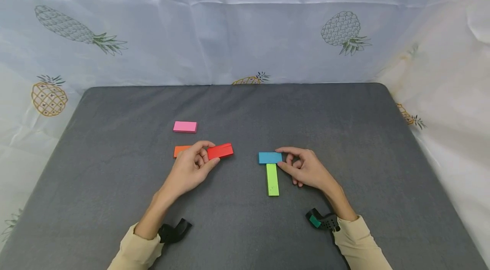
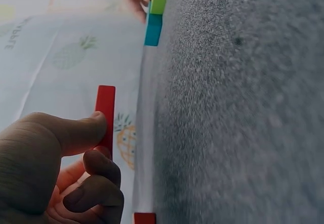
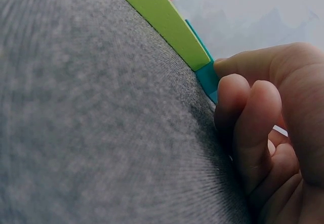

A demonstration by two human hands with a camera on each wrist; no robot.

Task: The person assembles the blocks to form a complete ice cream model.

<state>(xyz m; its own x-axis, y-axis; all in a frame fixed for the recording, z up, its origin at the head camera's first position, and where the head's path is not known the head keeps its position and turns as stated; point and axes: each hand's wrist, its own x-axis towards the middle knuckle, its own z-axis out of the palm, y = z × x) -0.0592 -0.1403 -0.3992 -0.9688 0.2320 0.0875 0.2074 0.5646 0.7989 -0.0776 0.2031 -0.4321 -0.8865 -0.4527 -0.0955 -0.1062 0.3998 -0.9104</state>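
Note:
My left hand (image 1: 191, 168) pinches a red block (image 1: 220, 151) between thumb and fingers. In the left wrist view the red block (image 2: 105, 102) is held off the table. My right hand (image 1: 304, 167) grips the right end of a blue block (image 1: 268, 158), which lies crosswise on the table. A lime green block (image 1: 272, 180) lies lengthwise below it and touches it, so the two make a T shape. In the right wrist view the green block (image 3: 167, 26) hides part of the blue block (image 3: 206, 77).
An orange block (image 1: 180, 150) lies partly hidden behind the left hand. Farther back is a pink block (image 1: 185, 126). Everything lies on a dark grey cloth-covered table (image 1: 344, 117), with a pineapple-print curtain (image 1: 245, 40) behind it.

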